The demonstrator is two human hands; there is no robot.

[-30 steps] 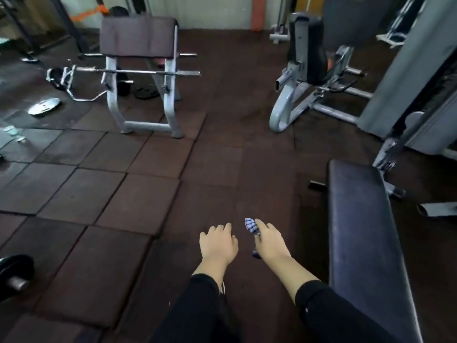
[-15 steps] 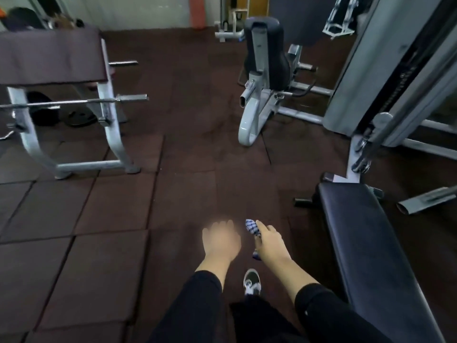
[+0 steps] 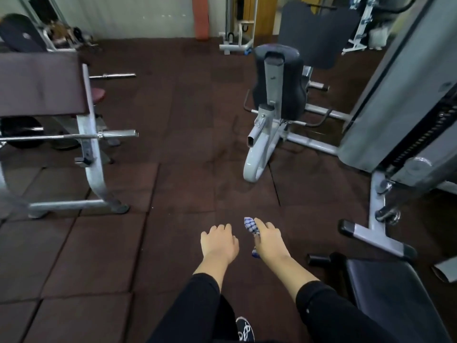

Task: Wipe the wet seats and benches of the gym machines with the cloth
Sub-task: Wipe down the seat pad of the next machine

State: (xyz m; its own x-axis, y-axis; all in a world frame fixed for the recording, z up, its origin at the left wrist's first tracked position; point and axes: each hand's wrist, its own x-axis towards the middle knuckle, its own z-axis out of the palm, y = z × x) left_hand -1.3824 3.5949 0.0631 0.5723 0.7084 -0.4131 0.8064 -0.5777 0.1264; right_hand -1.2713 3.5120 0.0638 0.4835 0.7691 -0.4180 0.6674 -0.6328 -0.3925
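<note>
Black bench (image 3: 395, 300) now lower right and nearer, preacher pad (image 3: 42, 85) shifted to left edge

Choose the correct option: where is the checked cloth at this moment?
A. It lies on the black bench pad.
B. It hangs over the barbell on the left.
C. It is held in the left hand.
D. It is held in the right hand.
D: the blue-and-white checked cloth sticks out from the grip of the right hand, while the left hand holds nothing and the black bench pad is bare.

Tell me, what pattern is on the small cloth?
Blue-and-white checked cloth, gripped in the right hand; head view.
</note>
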